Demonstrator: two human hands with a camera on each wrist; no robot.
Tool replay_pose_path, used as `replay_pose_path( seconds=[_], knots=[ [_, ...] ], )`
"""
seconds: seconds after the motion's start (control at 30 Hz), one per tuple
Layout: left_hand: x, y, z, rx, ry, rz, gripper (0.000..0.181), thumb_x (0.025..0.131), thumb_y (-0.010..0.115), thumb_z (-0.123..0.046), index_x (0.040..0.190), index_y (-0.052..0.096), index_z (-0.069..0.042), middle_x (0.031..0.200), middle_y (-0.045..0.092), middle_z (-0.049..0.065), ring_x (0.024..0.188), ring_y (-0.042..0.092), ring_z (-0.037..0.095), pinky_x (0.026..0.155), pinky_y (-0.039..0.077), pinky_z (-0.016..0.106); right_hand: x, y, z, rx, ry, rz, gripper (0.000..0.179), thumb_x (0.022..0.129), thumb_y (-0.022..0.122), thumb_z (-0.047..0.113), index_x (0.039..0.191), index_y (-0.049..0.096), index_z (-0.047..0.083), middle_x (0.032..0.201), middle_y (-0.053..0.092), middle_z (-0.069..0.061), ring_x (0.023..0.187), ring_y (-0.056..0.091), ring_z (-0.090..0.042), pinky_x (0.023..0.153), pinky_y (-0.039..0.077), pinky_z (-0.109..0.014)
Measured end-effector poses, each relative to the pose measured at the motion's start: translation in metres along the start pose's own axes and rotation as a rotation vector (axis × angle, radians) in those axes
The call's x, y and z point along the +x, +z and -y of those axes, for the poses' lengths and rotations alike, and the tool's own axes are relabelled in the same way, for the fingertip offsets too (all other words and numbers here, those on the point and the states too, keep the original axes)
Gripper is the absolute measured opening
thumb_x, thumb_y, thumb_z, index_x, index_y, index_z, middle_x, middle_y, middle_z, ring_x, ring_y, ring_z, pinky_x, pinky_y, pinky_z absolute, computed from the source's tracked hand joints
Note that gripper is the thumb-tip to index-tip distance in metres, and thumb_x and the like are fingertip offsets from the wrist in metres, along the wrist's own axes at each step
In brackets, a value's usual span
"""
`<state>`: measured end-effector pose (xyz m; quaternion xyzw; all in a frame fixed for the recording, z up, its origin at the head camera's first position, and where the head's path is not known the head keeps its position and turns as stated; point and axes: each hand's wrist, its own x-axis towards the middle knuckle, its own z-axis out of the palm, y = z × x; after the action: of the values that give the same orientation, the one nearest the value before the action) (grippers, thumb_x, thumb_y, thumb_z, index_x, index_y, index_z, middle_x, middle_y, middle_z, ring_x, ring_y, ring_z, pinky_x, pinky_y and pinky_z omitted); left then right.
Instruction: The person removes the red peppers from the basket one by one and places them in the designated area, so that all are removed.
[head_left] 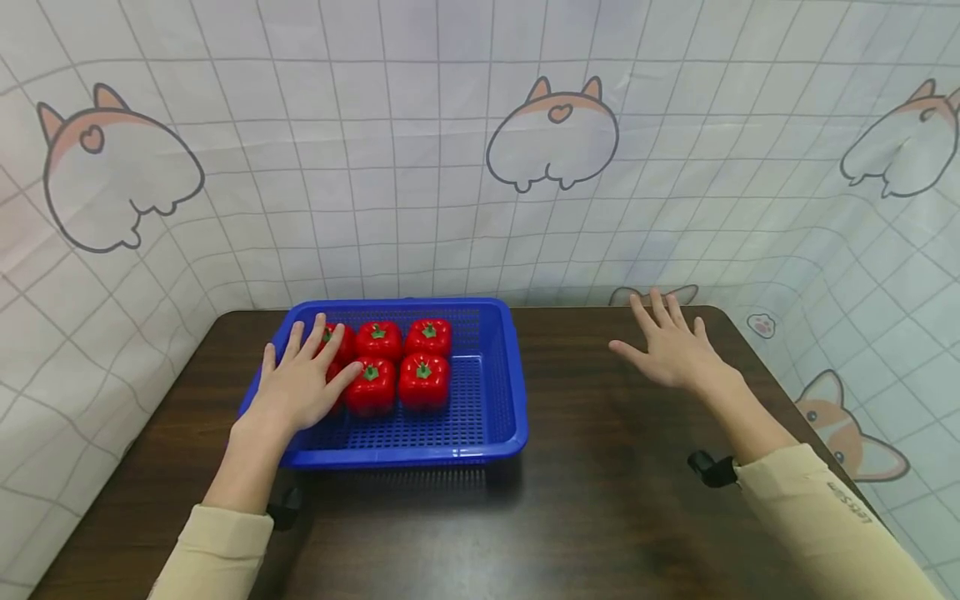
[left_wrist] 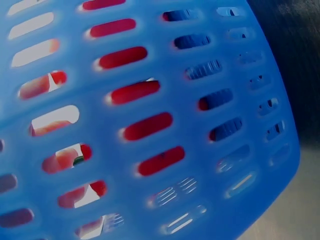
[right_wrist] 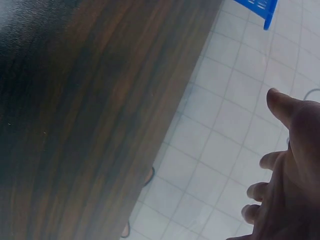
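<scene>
6 red peppers in a blue basket; left hand over its edge, right hand well apart, both spread wide.

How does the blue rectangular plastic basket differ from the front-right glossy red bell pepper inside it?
The blue plastic basket is wide and perforated; the red bell pepper is much smaller and blocky. The basket is plain blue, the pepper red with a green stem. Both stand upright.
</scene>
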<state>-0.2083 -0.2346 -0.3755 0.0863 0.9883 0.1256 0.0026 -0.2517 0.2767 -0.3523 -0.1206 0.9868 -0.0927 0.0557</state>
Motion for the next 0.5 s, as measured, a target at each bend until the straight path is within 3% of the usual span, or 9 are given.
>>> replay_pose_path(
  seconds=[0.23,0.5],
  knots=[
    [0.0003,-0.0016,-0.0006,-0.004,0.006,-0.006,0.083,0.105,0.039,-0.06,0.164,0.017,-0.006,0.169,0.0,0.022,0.152,-0.007,0.049,0.113,-0.01,0.073,-0.0021,0.0036,-0.0027,0.006,-0.009,-0.001,0.094,0.104,0.039,0.065,0.165,-0.001,0.006,0.165,-0.013,-0.03,0.151,-0.015,-0.048,0.11,-0.003,-0.079],
    [-0.0019,-0.0029,-0.0022,-0.004,0.017,-0.024,0.082,0.105,0.039,-0.061,0.164,0.02,-0.008,0.169,0.001,0.021,0.152,-0.004,0.05,0.113,-0.006,0.076,0.0006,0.0014,0.0044,0.004,-0.055,-0.058,0.091,0.103,0.046,0.062,0.164,0.016,0.001,0.165,-0.001,-0.033,0.152,-0.002,-0.05,0.113,0.008,-0.076]
  ],
)
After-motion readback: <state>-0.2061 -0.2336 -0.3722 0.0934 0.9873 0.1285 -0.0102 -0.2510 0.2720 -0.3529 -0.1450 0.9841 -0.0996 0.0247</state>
